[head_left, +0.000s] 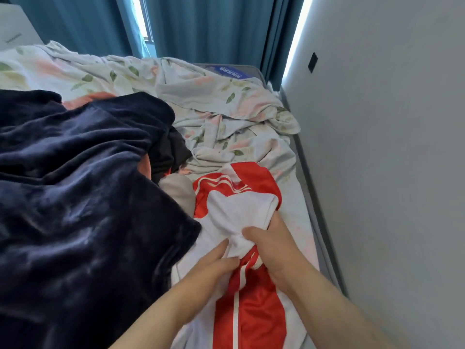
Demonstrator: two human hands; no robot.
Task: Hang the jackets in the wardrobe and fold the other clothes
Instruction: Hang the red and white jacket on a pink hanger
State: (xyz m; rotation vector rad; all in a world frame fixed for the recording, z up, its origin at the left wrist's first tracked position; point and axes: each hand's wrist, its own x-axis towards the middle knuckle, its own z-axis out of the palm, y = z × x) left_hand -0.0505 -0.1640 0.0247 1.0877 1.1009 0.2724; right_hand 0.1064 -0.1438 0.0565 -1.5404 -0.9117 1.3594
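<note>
A red and white striped jacket (249, 311) lies bunched on the bed in front of me. My right hand (271, 248) grips a fold of its white fabric, thumb over the top. My left hand (214, 265) pinches the same white fold from the left, fingertips on the cloth. A black garment (168, 152) and a grey-beige one (178, 190) poke out from under the dark blanket just beyond the jacket.
A thick navy blanket (75, 185) covers the left half of the bed. A rumpled floral sheet (214, 104) spreads across the far side. A white wall (390, 147) runs close along the right; teal curtains (214, 26) hang behind.
</note>
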